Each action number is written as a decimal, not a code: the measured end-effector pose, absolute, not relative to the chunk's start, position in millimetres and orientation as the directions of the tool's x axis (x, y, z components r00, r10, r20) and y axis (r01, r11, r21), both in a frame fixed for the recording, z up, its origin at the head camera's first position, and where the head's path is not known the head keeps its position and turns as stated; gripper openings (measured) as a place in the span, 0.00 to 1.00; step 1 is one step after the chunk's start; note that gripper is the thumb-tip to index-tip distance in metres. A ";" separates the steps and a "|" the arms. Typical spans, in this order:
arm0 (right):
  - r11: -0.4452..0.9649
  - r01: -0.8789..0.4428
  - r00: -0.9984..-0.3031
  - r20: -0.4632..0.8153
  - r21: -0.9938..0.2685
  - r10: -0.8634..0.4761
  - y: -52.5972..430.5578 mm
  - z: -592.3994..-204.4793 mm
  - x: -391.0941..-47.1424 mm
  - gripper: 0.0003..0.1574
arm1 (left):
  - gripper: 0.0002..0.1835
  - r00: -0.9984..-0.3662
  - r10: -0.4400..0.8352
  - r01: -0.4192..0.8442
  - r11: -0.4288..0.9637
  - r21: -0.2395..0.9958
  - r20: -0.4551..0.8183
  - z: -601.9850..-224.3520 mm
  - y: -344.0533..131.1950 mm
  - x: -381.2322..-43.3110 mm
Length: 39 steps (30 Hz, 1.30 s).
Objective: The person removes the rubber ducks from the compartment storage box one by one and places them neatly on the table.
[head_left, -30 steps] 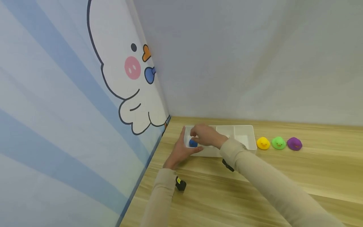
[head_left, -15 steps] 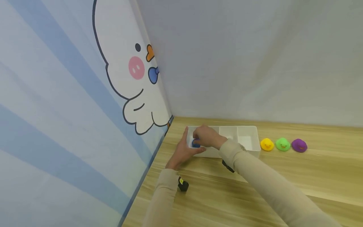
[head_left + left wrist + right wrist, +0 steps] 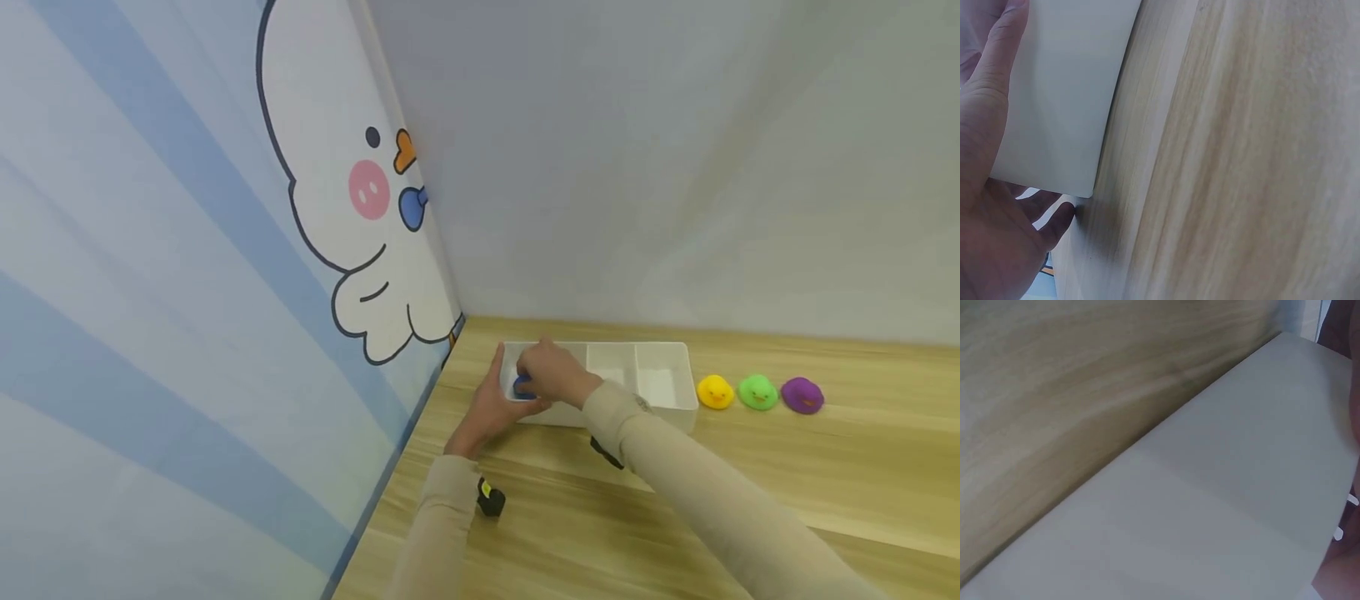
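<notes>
A white divided box (image 3: 667, 387) stands near the back of the table, close to the corner. My left hand (image 3: 489, 412) grips its left end; in the left wrist view the thumb lies along the outside wall (image 3: 1063, 94) and the fingers reach round the end. Inside the leftmost compartment, my right hand (image 3: 553, 372) pinches a blue toy duck (image 3: 522, 387) with curled fingers. Most of that duck is hidden by the hands. The long outer wall (image 3: 1179, 487) of the box fills much of the right wrist view.
To the right of the box sit a yellow duck (image 3: 716, 392), a green duck (image 3: 758, 392) and a purple duck (image 3: 802, 396) in a row on the wooden table (image 3: 570, 533). A cartoon-printed curtain (image 3: 367, 250) borders the left side; a plain pale one (image 3: 637, 167) hangs behind.
My right hand has lowered and closed in on the blue duck, covering more of it. The left hand keeps its grip on the box. The whole head view has shifted slightly.
</notes>
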State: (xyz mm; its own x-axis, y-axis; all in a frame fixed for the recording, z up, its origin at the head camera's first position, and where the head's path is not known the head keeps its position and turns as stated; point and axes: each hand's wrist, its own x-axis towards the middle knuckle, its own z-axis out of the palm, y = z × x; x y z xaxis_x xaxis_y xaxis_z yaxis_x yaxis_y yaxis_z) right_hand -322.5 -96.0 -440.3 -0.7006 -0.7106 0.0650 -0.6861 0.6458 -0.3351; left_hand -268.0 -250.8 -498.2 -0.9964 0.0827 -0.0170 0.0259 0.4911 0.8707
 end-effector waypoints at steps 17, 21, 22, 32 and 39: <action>0.615 -0.694 -0.703 0.170 -0.374 -0.690 -77.9 -438.9 -306.9 0.19 | 0.71 -0.996 0.072 -0.003 0.496 0.868 -0.045 -503.1 -248.8 -267.9; 0.607 -0.697 -0.705 0.208 -0.382 -0.678 -69.7 -433.9 -303.6 0.21 | 0.71 -0.995 0.083 -0.005 0.484 0.875 -0.052 -501.8 -247.0 -267.5; 0.606 -0.699 -0.705 0.219 -0.380 -0.674 -67.7 -432.9 -303.0 0.21 | 0.71 -0.995 0.087 0.001 0.481 0.877 -0.047 -501.6 -246.4 -267.8; 0.579 -0.739 -0.672 0.315 -0.345 -0.670 -54.2 -428.8 -299.4 0.20 | 0.70 -0.996 0.092 0.027 0.462 0.886 -0.018 -502.9 -247.9 -268.8; 0.595 -0.725 -0.688 0.339 -0.346 -0.641 -36.0 -425.6 -295.7 0.20 | 0.69 -0.998 0.066 0.024 0.475 0.880 -0.008 -502.6 -247.3 -269.8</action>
State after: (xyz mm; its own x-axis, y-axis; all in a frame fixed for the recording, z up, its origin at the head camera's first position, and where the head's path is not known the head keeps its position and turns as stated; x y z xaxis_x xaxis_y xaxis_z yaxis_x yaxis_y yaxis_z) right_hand -295.7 -36.0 -425.6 -0.6880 -0.6415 0.3394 -0.7254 0.5950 -0.3460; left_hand -269.8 -247.3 -502.6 -0.9978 0.0661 -0.0079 0.0244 0.4749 0.8797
